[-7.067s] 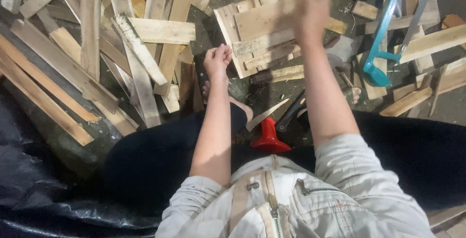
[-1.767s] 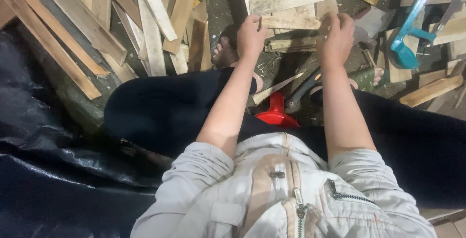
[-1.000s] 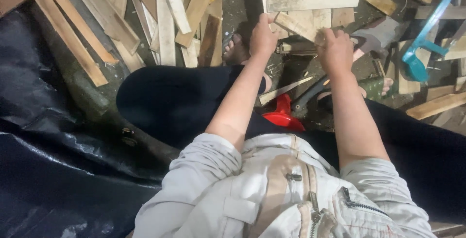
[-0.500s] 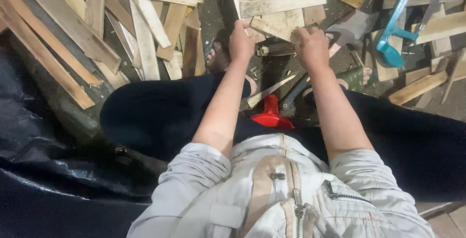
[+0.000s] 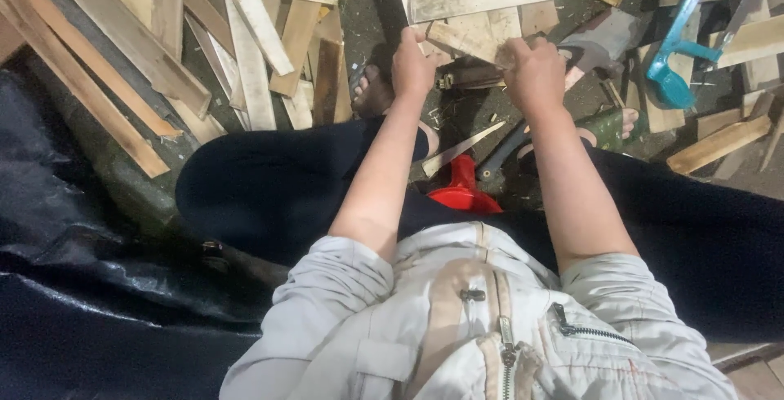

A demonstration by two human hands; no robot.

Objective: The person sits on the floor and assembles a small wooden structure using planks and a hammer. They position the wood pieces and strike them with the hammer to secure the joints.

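Both hands grip one short wooden slat (image 5: 465,41) low over the littered floor (image 5: 490,114), left hand (image 5: 412,65) and right hand (image 5: 535,73) with fingers curled shut around its ends, apparently steadying it level above a red-handled tool (image 5: 461,192) between the feet.

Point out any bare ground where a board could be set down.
Mostly crowded. Bare dark ground shows above the left hand, between the plank pile and the wooden frame. A smaller patch lies between the right hand and the blue saw.
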